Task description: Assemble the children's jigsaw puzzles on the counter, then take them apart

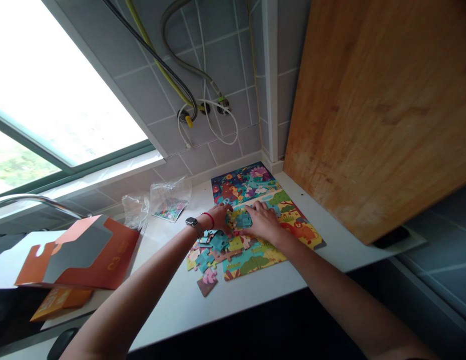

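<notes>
My left hand [219, 218], with a watch and a red band at the wrist, curls round the left side of a small cluster of jigsaw puzzle pieces [241, 220]. From the other side, the fingers of my right hand [263, 221] close on the same pieces. Below both hands lies a partly joined puzzle [259, 257] with a lion and green trees, bordering a darker picture section [244, 185]. Loose puzzle pieces [204, 260] are heaped under and beside my left wrist, some face down. One pink and brown piece [207, 281] lies nearest the counter's front edge.
An open orange box [120, 250] stands at the left by a curved metal tap [37, 198]. Clear plastic bags [137, 210] and a small picture card [170, 210] lie behind. A large wooden board [375, 115] leans at the right. Hoses [168, 75] hang along the tiled wall.
</notes>
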`<control>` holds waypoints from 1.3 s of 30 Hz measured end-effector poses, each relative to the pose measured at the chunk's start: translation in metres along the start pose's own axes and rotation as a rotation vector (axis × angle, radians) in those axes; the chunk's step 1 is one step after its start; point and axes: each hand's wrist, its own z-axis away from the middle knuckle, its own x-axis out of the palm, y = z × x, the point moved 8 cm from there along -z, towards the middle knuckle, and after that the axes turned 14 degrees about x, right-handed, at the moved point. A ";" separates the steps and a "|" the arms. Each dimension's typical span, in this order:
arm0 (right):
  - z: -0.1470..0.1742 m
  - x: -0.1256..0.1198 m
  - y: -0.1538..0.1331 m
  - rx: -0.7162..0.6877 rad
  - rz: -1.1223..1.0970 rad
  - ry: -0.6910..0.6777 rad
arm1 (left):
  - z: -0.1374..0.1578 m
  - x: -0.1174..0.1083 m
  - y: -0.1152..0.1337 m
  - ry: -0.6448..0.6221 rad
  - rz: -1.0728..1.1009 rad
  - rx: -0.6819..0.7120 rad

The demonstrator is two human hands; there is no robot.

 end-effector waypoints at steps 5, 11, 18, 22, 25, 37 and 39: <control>-0.003 -0.005 0.009 0.030 -0.004 0.035 | 0.003 -0.004 0.003 0.026 -0.008 0.021; -0.009 -0.001 0.014 0.033 -0.053 0.025 | 0.020 -0.001 0.012 0.079 0.064 0.038; -0.015 0.002 0.013 0.000 -0.193 0.031 | 0.040 0.005 0.013 0.146 0.075 -0.013; -0.013 0.001 0.002 -0.110 -0.276 -0.004 | 0.070 0.003 0.004 0.280 0.033 -0.112; -0.008 -0.002 -0.010 -0.206 -0.393 -0.029 | 0.120 0.017 -0.008 0.427 0.086 -0.238; 0.022 0.041 -0.065 -0.309 -0.596 -0.309 | 0.226 0.133 0.015 0.586 0.110 -0.426; 0.029 0.047 -0.079 -0.332 -0.579 -0.353 | 0.218 0.126 0.011 0.604 0.113 -0.470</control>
